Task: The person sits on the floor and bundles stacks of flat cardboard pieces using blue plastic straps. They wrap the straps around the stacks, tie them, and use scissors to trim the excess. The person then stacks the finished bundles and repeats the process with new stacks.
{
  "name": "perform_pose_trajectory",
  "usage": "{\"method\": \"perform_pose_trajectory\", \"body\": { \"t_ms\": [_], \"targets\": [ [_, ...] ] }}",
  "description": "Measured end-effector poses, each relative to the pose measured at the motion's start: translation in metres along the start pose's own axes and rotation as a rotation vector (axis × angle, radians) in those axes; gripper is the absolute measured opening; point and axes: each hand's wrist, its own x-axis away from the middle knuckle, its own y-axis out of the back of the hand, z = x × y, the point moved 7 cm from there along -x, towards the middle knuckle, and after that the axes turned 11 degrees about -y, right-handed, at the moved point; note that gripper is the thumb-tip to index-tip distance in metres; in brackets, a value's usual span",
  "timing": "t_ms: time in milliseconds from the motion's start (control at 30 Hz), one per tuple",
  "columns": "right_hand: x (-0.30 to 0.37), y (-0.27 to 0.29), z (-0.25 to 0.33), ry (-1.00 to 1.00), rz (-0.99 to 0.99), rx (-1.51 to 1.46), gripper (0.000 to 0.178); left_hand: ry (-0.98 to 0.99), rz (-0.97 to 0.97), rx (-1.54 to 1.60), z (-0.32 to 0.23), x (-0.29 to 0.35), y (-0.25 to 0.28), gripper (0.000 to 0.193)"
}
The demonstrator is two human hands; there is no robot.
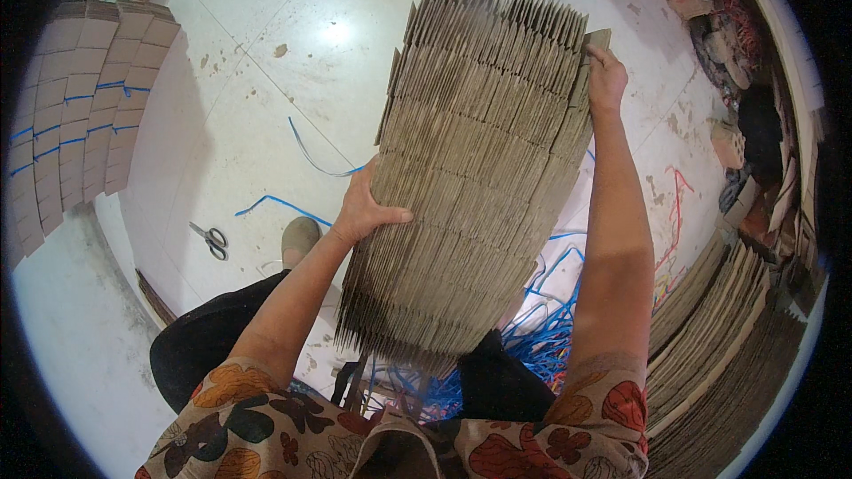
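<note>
In front of me lies a long, dense stack of flat brown cardboard pieces (470,151), standing on edge, with pointed ends fanned at the far end. My left hand (366,208) grips its left side, thumb laid over the top and the other fingers mostly hidden behind the edge. At the far right corner, my right hand (607,80) is closed around a cardboard piece (581,93) at the stack's outer side. A thin blue strap (319,164) runs across the floor toward my left wrist, and another blue strap (284,201) lies below it.
Scissors (213,241) lie on the floor at left. Strapped cardboard bundles (89,98) rise along the far left. Tangled blue straps (541,337) lie beneath the stack. More stacked cardboard (710,355) stands at near right, with a red strap (679,186) beyond and clutter along the right wall.
</note>
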Motion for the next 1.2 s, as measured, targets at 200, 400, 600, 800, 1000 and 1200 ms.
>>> {"method": "perform_pose_trajectory", "body": {
  "t_ms": [200, 400, 600, 800, 1000, 1200],
  "targets": [
    [0.008, -0.016, 0.019, -0.134, -0.068, 0.079, 0.044, -0.016, -0.007, -0.019, 0.006, 0.002, 0.006, 0.09],
    [0.005, -0.017, 0.019, -0.045, -0.088, -0.072, 0.039, -0.018, 0.008, -0.035, 0.004, 0.002, 0.006, 0.089],
    [0.002, -0.022, 0.03, -0.183, -0.019, 0.085, 0.039, -0.023, 0.012, 0.031, 0.004, 0.0, 0.003, 0.089],
    [0.007, -0.02, 0.036, -0.186, -0.036, 0.165, 0.041, -0.011, 0.005, -0.108, 0.016, 0.005, 0.009, 0.092],
    [-0.004, -0.029, 0.038, -0.11, 0.043, 0.136, 0.041, 0.009, 0.005, 0.004, 0.0, 0.002, 0.003, 0.091],
    [0.019, -0.024, 0.081, -0.341, 0.036, 0.346, 0.043, -0.032, -0.004, 0.008, 0.004, 0.003, 0.006, 0.087]
  ]
}}
